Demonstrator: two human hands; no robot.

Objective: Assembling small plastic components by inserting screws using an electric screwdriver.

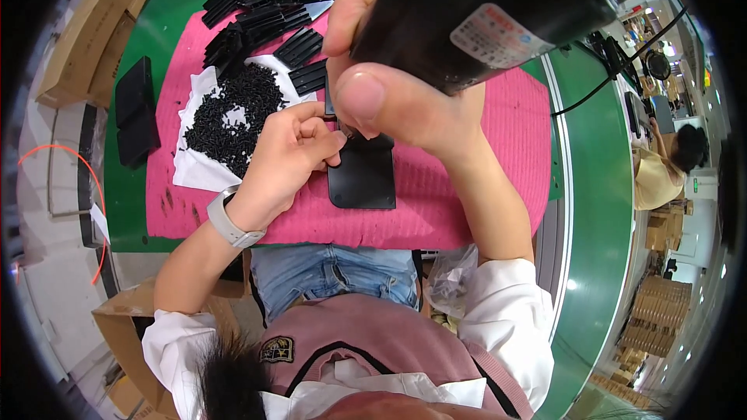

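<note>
My right hand is wrapped round a black electric screwdriver with a pale label on its body. It looms close to the view and hides the driver's lower end. Beneath it, a flat black plate with rounded corners lies on the pink foam mat. My left hand is closed, thumb and fingers pinched at the plate's upper left edge. Left of that hand, many small black screws are heaped on a white cloth.
Black and grey parts are piled along the mat's far side. Two dark blocks sit on the green table at left. A cable runs at right. Cardboard boxes stand at left; another person sits far right.
</note>
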